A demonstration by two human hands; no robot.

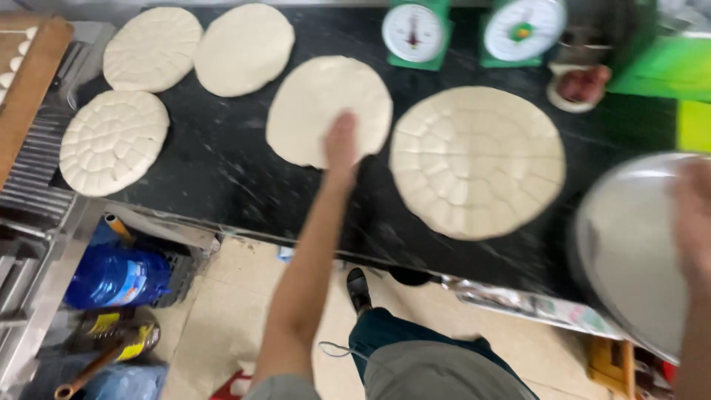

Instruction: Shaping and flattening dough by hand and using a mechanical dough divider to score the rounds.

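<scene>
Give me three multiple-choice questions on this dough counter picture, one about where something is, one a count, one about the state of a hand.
1. Where do the two green dial scales stand?
A. at the far edge of the black counter
B. on the tiled floor
C. on the wooden board

2. How many flat round pale dough discs lie on the counter?
A. three
B. five
C. seven

3. What is the left hand doing?
A. gripping a blue bottle
B. lying flat on the smooth middle dough disc
C. resting on a scale

Answers:
1 A, both scales sit along the counter's far side.
2 B, two at far left, one below them, the middle one and the large scored disc.
3 B, the palm lies open on that disc, while the blurred right hand is at the round metal tray.
</scene>
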